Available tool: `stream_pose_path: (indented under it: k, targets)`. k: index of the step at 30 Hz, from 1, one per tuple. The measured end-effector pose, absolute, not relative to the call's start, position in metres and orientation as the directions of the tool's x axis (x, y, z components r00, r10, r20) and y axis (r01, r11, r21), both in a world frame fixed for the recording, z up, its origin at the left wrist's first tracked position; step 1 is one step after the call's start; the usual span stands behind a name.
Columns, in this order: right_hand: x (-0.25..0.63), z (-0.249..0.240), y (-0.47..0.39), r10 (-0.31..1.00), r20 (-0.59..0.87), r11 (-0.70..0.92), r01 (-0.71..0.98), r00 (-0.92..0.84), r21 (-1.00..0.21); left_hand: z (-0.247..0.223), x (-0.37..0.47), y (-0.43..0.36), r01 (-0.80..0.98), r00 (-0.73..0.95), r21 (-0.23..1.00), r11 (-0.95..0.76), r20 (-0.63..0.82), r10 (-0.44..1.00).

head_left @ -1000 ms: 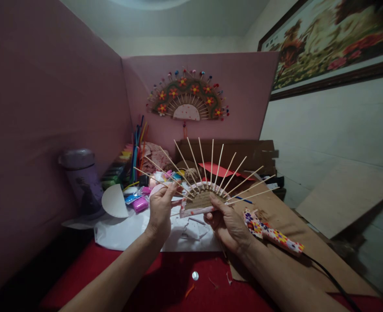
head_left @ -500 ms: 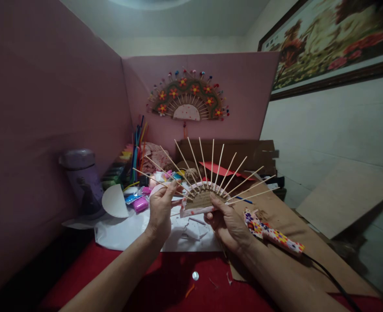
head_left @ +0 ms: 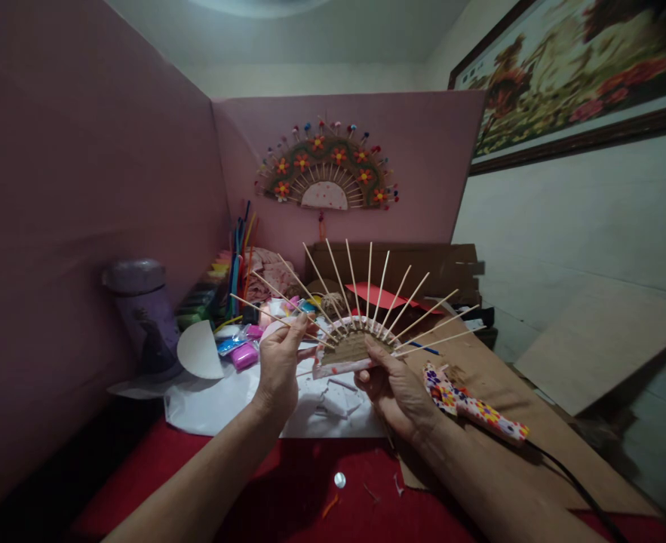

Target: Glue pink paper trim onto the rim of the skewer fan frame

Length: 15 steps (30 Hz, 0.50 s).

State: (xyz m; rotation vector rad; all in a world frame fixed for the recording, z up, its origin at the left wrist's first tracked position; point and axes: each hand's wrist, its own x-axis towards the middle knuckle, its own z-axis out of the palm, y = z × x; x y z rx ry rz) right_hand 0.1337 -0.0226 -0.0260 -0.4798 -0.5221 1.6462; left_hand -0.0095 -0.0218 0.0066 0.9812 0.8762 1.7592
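In front of me is a half-finished fan: a cardboard half-disc [head_left: 347,348] edged with pale spotted fabric, with several thin wooden sticks [head_left: 369,279] spreading upward from its curved side. My right hand [head_left: 392,385] grips the half-disc near its straight lower edge, thumb on the cardboard face. At the fan's left end, my left hand [head_left: 281,366] is closed with thumb and fingers pinching around the lowest wooden sticks. Its fingertips partly cover them, so exactly which stick it grips is hard to tell.
A decorated fan [head_left: 324,170] hangs on the pink partition. Right of my hands, a flower-patterned glue gun [head_left: 480,413] with a black cord lies on cardboard [head_left: 570,460]. At left stand a purple bottle [head_left: 145,324], a white half-disc [head_left: 200,351] and clay packets [head_left: 244,356].
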Motion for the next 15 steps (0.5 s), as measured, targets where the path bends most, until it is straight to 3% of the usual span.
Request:
stream_pose_path:
  k: [15]
  targets:
    - [0.1344, -0.0285, -0.0218, 0.989, -0.013, -0.126, -0.797, -0.147, -0.591, 0.0048, -0.0114, -0.018, -0.328, -0.251, 0.881, -0.341, 0.266, 0.931]
